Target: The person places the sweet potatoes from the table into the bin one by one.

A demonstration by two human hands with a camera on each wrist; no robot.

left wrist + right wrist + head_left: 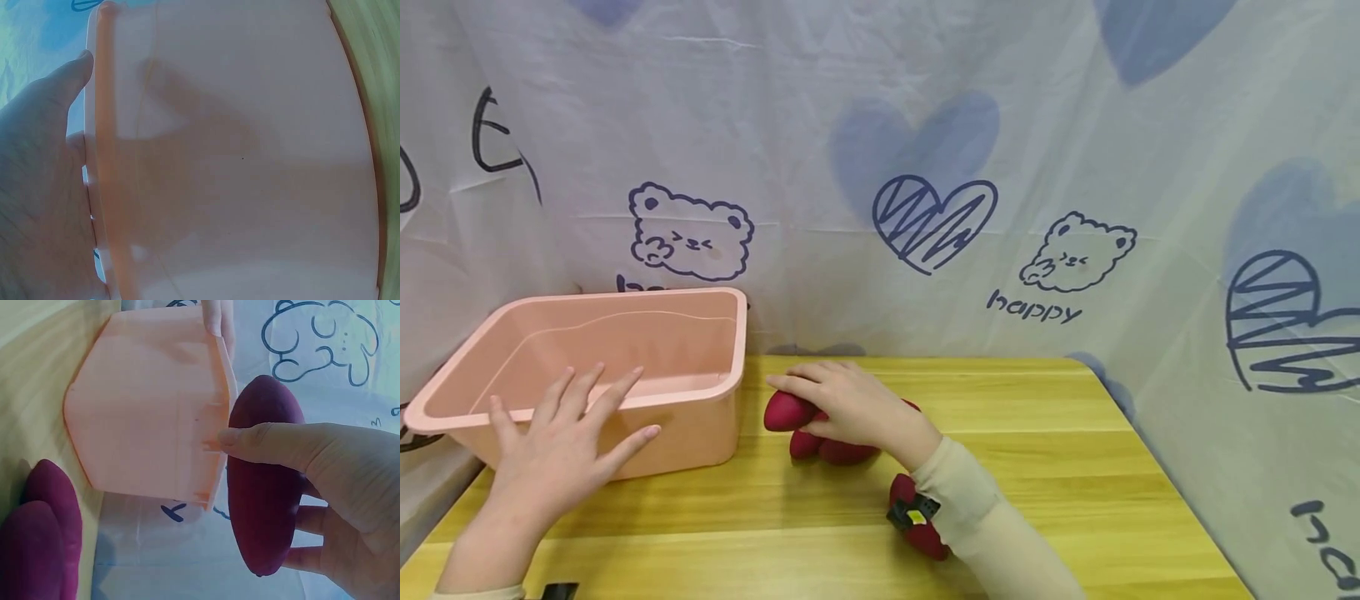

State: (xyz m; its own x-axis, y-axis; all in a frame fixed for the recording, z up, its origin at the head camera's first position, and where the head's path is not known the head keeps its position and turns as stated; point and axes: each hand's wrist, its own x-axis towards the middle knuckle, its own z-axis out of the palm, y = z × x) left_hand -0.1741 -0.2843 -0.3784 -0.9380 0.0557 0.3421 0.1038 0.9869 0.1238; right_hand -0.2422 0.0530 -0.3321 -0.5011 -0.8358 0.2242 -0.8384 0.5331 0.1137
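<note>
A purple sweet potato (262, 506) is in my right hand (850, 408), thumb across one side and fingers round the other. The right wrist view shows it raised off the table. Beneath that hand in the head view lie more sweet potatoes (850, 452), partly covered by it. My left hand (561, 433) rests at the near rim of a pink plastic tub (700, 437), fingers spread and fairly straight over the edge. Its thumb lies along the outer wall in the left wrist view, where the fingers are mostly hidden behind the rim.
Another sweet potato (928, 537) lies nearer on the wood-grain table (1075, 500), partly behind the right wrist's dark strap (913, 514). The tub stands at the table's left side. A printed curtain (812, 250) hangs behind and along the sides.
</note>
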